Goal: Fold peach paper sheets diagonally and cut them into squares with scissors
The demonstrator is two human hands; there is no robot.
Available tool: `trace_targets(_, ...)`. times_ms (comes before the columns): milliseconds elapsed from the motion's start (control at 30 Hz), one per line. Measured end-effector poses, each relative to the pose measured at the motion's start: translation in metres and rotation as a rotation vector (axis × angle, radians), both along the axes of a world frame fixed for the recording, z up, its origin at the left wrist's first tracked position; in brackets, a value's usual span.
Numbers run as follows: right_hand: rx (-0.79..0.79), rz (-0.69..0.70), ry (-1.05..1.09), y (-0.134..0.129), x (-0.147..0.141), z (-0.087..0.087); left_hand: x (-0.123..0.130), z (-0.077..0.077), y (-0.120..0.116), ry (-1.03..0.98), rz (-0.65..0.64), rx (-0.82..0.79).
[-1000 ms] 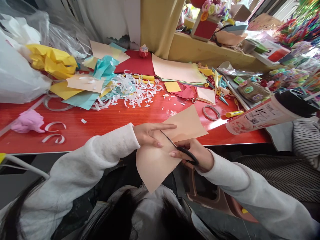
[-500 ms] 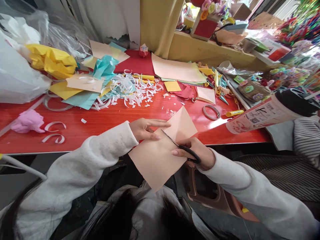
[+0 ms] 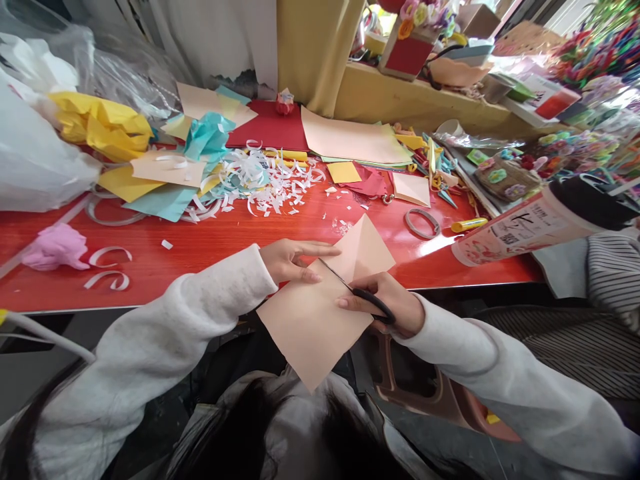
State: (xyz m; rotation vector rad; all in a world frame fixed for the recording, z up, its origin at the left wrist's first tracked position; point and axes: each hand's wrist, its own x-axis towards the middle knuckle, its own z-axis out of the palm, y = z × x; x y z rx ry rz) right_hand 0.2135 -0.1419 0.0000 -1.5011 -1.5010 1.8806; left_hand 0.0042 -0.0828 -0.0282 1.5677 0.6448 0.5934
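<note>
Now flatter, peach paper (image 3: 316, 328) held in left grip (image 3: 295, 261), scissors (image 3: 365, 295) clasped in right grip (image 3: 393, 303)

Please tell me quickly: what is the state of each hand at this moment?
Left hand: holding the peach paper, thumb visible on top.
Right hand: closed around the black handles of the scissors.

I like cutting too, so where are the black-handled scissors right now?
In the head view, the black-handled scissors are in the right hand, just right of centre, blades at the peach paper, tip near the left hand.
</note>
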Motion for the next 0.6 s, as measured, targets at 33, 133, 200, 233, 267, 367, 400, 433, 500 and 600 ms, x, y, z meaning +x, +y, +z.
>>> trace_targets(33,-0.004,0.015,-0.003,0.001,0.000,0.000,0.000,-0.001,0.001,0.004,-0.003,0.009)
trace_targets(133,-0.013,0.041,-0.037,0.002,0.002,0.000,-0.001,-0.002,0.002,0.002,-0.025,0.008)
trace_targets(200,-0.001,0.037,-0.074,0.003,0.002,0.001,0.000,-0.003,0.001,0.015,-0.045,-0.016)
trace_targets(233,0.009,0.035,-0.093,0.003,0.001,0.001,0.001,-0.003,0.001,0.023,-0.054,-0.028)
trace_targets(267,0.020,0.036,-0.107,0.003,0.001,0.002,0.002,-0.003,0.000,0.029,-0.061,-0.040)
trace_targets(367,0.036,0.045,-0.102,0.003,0.000,0.001,0.005,-0.004,-0.002,0.008,-0.083,-0.072)
trace_targets(400,0.030,0.049,-0.090,0.003,0.001,0.000,0.004,-0.004,-0.001,0.001,-0.080,-0.070)
trace_targets(433,0.021,0.054,-0.077,0.002,0.003,0.000,0.003,-0.004,0.001,0.004,-0.064,-0.056)
trace_targets(500,0.003,0.079,-0.055,0.000,0.009,0.000,-0.004,-0.006,0.007,0.043,0.006,0.003)
trace_targets(600,0.029,0.114,-0.032,-0.008,0.026,0.002,-0.020,-0.010,0.016,0.148,0.073,0.088)
